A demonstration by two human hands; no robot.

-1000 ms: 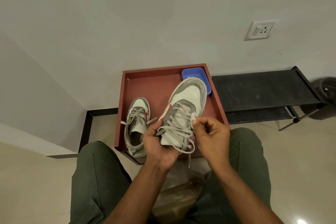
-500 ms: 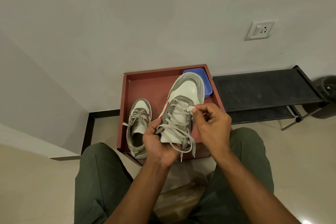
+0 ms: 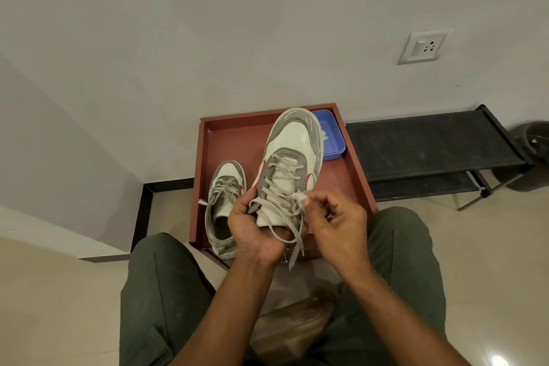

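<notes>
The left hand (image 3: 252,229) grips the sneaker (image 3: 292,142) at its heel, toe away, probably so the right hand (image 3: 338,223), pinching a white wad (image 3: 301,197), reaches the laces (image 3: 283,174).

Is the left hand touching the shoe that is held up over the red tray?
Touching. The head view shows the left hand gripping the heel end of the raised shoe, thumb pressed on its grey side.

Readable text: none anywhere.
Held shoe (image 3: 292,140): red side mark, no letters legible.
Wall socket (image 3: 423,46), 1 o'clock: no lettering legible.
</notes>
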